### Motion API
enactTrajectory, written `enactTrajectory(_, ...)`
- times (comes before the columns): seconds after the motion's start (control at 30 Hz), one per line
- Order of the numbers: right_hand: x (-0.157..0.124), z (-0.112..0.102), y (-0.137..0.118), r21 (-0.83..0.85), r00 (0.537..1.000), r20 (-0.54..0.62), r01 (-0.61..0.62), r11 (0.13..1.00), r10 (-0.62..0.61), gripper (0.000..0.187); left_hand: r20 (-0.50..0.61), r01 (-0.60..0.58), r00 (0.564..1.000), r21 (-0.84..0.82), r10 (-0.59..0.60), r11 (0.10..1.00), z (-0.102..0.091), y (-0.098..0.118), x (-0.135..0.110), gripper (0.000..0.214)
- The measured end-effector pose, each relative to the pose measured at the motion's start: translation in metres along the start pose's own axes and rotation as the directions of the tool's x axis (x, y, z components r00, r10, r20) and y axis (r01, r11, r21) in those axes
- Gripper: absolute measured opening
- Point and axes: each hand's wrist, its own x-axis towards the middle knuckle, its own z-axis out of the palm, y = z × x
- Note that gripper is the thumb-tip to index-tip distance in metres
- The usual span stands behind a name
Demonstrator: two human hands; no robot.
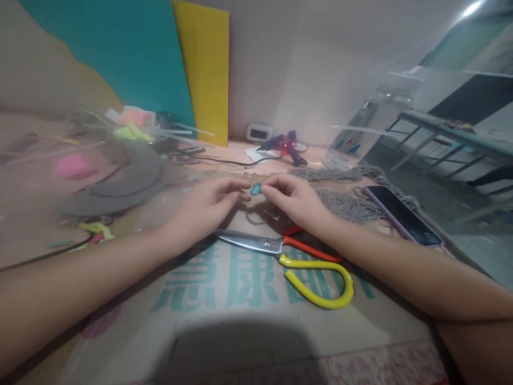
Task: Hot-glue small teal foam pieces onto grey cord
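Observation:
A small turquoise piece with a grey edge (255,189) sits between my hands, above the middle of the covered table. My right hand (294,198) pinches it from the right between thumb and index finger. From the left, my left hand (214,200) reaches up to it, thumb and fingers drawn together; whatever they hold is too small to make out. A thin grey strand (253,220) loops just below the fingers. Directly in front of my wrists lie scissors (264,243) with one red and one yellow handle, blades pointing left.
Grey yarn (348,206) and a phone (403,216) lie at right, near a large clear bottle (355,131). Behind my hands are a glue gun (286,145) with a red light and a small digital clock (258,132). Grey curved sheets (128,182) and a pink lump (74,166) lie left.

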Motion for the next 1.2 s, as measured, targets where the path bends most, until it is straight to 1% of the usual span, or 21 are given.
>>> enactTrajectory(0.07, 0.0005, 0.0001, -0.0002, 0.028, 1.000, 0.004, -0.006, 1.000, 0.006, 0.022, -0.017, -0.006, 1.000, 0.011, 0.007, 1.000, -0.0010, -0.0001, 0.0007, 0.029)
enactTrajectory(0.17, 0.0012, -0.0003, -0.0011, 0.053, 1.000, 0.012, -0.022, 0.998, 0.021, 0.022, -0.058, -0.032, 0.998, 0.081, 0.037, 0.996, -0.0024, -0.0007, 0.0019, 0.025)
enactTrajectory(0.33, 0.0023, -0.0011, -0.0018, 0.066, 0.999, 0.021, -0.026, 0.997, 0.024, 0.021, -0.072, -0.044, 0.996, 0.143, 0.054, 0.989, -0.0021, -0.0026, 0.0027, 0.025)
enactTrajectory(0.57, 0.0020, -0.0007, 0.0005, 0.054, 1.000, 0.017, -0.022, 0.998, 0.021, 0.022, -0.090, -0.016, 0.996, 0.124, 0.027, 0.992, -0.0027, -0.0029, 0.0019, 0.022)
enactTrajectory(0.8, 0.0024, -0.0001, -0.0005, 0.036, 1.000, 0.021, -0.014, 0.999, 0.013, 0.022, -0.083, -0.054, 0.994, 0.157, 0.068, 0.986, -0.0044, 0.0005, -0.0005, 0.016)
enactTrajectory(0.9, 0.0024, -0.0001, -0.0015, 0.035, 1.000, 0.023, -0.013, 0.999, 0.012, 0.021, -0.070, -0.062, 0.995, 0.135, 0.071, 0.989, -0.0027, -0.0001, 0.0009, 0.018)
enactTrajectory(1.07, 0.0019, 0.0000, -0.0020, 0.020, 1.000, 0.020, -0.014, 1.000, 0.014, 0.021, -0.067, -0.014, 0.998, 0.069, 0.019, 0.998, -0.0004, -0.0044, 0.0032, 0.025)
enactTrajectory(1.2, 0.0015, 0.0003, -0.0020, 0.021, 0.999, 0.028, -0.026, 0.999, 0.025, 0.021, -0.078, 0.002, 0.997, 0.115, 0.007, 0.993, -0.0010, -0.0043, 0.0036, 0.027)
